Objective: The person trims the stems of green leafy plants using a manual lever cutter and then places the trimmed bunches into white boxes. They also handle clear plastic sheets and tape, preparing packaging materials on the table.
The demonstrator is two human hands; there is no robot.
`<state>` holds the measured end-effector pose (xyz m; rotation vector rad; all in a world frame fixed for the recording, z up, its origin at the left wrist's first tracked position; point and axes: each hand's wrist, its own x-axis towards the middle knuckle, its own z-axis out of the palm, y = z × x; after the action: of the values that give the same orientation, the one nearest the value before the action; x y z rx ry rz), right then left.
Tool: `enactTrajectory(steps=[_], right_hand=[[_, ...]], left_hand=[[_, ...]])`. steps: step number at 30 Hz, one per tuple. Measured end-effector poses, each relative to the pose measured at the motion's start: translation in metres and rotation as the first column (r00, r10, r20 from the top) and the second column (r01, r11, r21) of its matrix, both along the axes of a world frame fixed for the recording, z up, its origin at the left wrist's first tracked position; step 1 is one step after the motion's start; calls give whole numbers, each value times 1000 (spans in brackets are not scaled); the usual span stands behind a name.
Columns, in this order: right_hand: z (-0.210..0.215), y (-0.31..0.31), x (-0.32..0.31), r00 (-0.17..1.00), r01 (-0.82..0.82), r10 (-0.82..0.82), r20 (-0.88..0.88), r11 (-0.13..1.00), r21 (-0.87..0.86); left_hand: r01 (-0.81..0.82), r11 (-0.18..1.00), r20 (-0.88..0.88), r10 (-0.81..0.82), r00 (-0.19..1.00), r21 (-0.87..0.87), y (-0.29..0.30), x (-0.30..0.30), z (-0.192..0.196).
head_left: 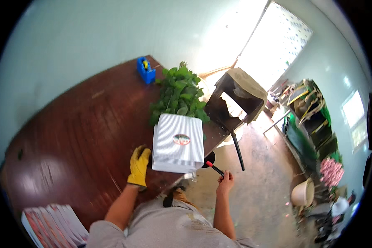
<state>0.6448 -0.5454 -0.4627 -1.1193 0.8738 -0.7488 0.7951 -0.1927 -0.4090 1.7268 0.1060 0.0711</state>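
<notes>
While gloved left hand (pixel 139 166) touches wrapped bundle (pixel 178 143) (white)

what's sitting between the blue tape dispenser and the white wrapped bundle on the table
In the head view, a bunch of green leafy stems lies between the blue tape dispenser and the white corrugated wrap, its lower end tucked into the wrap.

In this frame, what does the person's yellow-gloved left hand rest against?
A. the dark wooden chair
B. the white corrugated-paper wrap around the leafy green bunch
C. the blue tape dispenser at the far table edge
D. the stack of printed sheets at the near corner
B: the yellow-gloved left hand touches the near left edge of the white corrugated-paper wrap on the brown wooden table.
</notes>
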Motion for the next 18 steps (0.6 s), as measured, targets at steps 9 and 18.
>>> enactTrajectory(steps=[9,18], right_hand=[[71,87,-33,963,-270,266,44,955,126],[110,153,-5,884,-460,455,110,888,19]], left_hand=[[525,806,137,-573,808,275,20,-91,68],[355,684,306,-647,698,637,5,-101,73]])
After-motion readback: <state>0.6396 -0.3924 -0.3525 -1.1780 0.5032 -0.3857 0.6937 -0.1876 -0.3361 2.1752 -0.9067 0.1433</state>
